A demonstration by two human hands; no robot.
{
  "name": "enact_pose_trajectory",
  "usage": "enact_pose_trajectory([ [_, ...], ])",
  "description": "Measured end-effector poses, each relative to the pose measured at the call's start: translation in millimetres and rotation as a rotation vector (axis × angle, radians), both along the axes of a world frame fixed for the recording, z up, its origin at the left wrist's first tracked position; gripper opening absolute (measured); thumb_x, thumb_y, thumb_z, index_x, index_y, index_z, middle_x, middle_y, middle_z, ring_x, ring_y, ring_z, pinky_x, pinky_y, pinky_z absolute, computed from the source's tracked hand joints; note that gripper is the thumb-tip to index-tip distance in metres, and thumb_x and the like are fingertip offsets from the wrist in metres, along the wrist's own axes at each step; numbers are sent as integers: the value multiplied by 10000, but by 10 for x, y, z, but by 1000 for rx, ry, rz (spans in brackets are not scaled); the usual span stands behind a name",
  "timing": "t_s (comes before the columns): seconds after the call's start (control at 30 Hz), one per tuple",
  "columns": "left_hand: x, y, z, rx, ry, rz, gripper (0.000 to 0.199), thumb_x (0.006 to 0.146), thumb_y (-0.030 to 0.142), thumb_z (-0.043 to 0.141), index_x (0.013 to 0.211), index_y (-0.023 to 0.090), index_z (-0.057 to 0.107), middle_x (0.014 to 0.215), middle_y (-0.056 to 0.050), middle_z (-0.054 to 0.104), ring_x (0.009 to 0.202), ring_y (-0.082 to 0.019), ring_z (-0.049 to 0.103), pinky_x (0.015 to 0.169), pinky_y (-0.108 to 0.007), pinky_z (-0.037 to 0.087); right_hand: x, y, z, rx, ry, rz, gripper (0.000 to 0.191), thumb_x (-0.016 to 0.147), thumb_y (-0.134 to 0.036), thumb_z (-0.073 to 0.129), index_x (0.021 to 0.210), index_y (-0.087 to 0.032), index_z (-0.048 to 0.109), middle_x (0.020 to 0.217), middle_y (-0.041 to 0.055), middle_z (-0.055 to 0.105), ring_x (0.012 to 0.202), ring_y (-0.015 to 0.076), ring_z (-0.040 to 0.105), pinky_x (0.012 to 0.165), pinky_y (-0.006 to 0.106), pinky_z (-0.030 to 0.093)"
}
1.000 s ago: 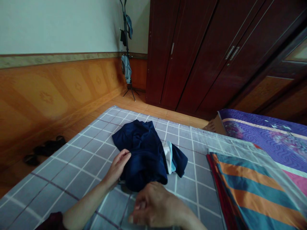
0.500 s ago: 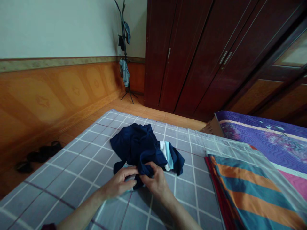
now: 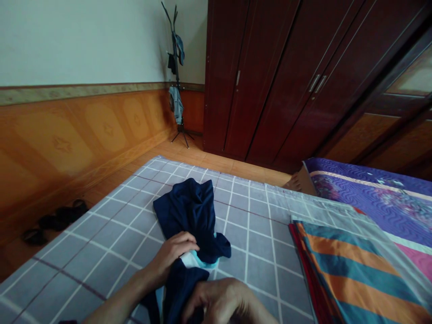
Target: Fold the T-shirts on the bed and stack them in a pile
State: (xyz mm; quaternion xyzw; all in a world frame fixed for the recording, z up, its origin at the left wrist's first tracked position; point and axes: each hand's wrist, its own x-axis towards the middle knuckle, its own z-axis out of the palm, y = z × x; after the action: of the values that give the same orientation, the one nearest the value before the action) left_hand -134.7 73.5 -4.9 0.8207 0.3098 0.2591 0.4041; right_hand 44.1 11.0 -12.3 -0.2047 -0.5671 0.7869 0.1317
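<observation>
A navy garment (image 3: 194, 202) with white and light-blue bands lies crumpled on a grey checked bedsheet (image 3: 249, 265). Whether it is a shirt or another piece of clothing, I cannot tell. My left hand (image 3: 177, 249) is on its middle, fingers bent together over the cloth beside the white band. Closer to me, my right hand (image 3: 219, 299) is curled into the lower part of the garment. Its fingertips are partly hidden by the cloth and the hand itself. The garment's near end stretches toward the bottom edge of the view.
Folded orange-and-teal striped fabric (image 3: 357, 270) lies on the right of the bed. Beyond it is a purple floral quilt (image 3: 364, 180). A dark red wardrobe (image 3: 263, 81) and a coat stand (image 3: 177, 81) are at the back. Dark footwear (image 3: 60, 218) sits on the floor at left.
My right hand has moved toward me, drawing part of the garment down. The bundle is now longer, and the striped part at its right has shifted away from there. My left hand now lies over the cloth.
</observation>
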Motion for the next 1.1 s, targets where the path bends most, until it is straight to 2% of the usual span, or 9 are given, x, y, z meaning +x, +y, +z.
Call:
enact_pose_trajectory([
  [0.03, -50, 16, 24, 22, -32, 65, 275, 864, 371, 447, 976, 237, 660, 921, -46, 659, 819, -197, 620, 730, -284, 485, 47, 26, 35, -12, -12, -55, 248, 486, -309, 754, 656, -162, 650, 571, -59, 575, 477, 74, 458, 430, 164, 349],
  [0.1, -210, 82, 93, 141, -195, 433, 283, 870, 352, 393, 926, 209, 631, 856, -40, 642, 787, -198, 613, 697, -283, 483, 157, 98, 127, -74, 5, -277, 223, 506, -252, 737, 689, -154, 656, 542, -73, 547, 453, 54, 417, 429, 153, 324],
  [0.17, -399, 167, 170, 353, -383, 884, 208, 852, 284, 404, 893, 200, 589, 929, -43, 623, 893, -208, 595, 800, -308, 470, 251, 184, 206, -136, 86, -658, 167, 535, -199, 704, 680, -150, 636, 541, -71, 540, 467, 50, 428, 469, 152, 339],
  [0.23, -538, 237, 227, 537, -470, 1112, 127, 832, 228, 434, 834, 199, 558, 1015, -50, 594, 1021, -217, 553, 928, -346, 417, 310, 270, 230, -143, 161, -989, 165, 547, -175, 703, 691, -151, 624, 601, -43, 596, 536, 76, 511, 546, 176, 394],
  [0.37, -554, 296, 194, 622, -212, 909, 153, 824, 254, 514, 957, 198, 566, 1181, -85, 544, 1145, -244, 495, 1008, -407, 366, 353, 383, 108, -156, 123, -1286, 357, 540, -177, 753, 881, -167, 649, 703, -2, 677, 617, 138, 612, 609, 236, 449],
  [0.57, -439, 340, -71, 472, 201, 548, 445, 869, 331, 495, 1296, 210, 450, 1248, -104, 562, 1197, -262, 485, 1032, -470, 342, 392, 406, -18, -135, 164, -1348, 364, 526, -127, 709, 885, -180, 690, 782, 18, 711, 694, 173, 646, 650, 269, 482],
  [0.8, -488, 394, -72, 295, 99, 581, 225, 869, 383, 516, 837, 185, 618, 841, -47, 629, 839, -200, 595, 800, -326, 458, 393, 379, 97, -207, 269, -1304, 411, 570, -169, 727, 979, -182, 685, 829, 29, 713, 728, 181, 653, 707, 296, 490],
  [0.93, -553, 392, 4, 87, -224, 779, 278, 851, 405, 547, 1003, 175, 583, 985, -61, 639, 924, -195, 597, 840, -312, 461, 373, 342, 123, -182, 161, -1231, 492, 619, -249, 769, 1082, -146, 640, 812, 37, 698, 721, 162, 639, 676, 264, 478],
  [1.1, -622, 436, 0, -9, -372, 792, 318, 793, 429, 614, 968, 171, 550, 1083, -91, 631, 1012, -227, 591, 902, -343, 450, 373, 324, 124, -124, -116, -1104, 420, 648, -406, 764, 931, -112, 666, 591, 7, 634, 418, 89, 493, 394, 193, 334],
])
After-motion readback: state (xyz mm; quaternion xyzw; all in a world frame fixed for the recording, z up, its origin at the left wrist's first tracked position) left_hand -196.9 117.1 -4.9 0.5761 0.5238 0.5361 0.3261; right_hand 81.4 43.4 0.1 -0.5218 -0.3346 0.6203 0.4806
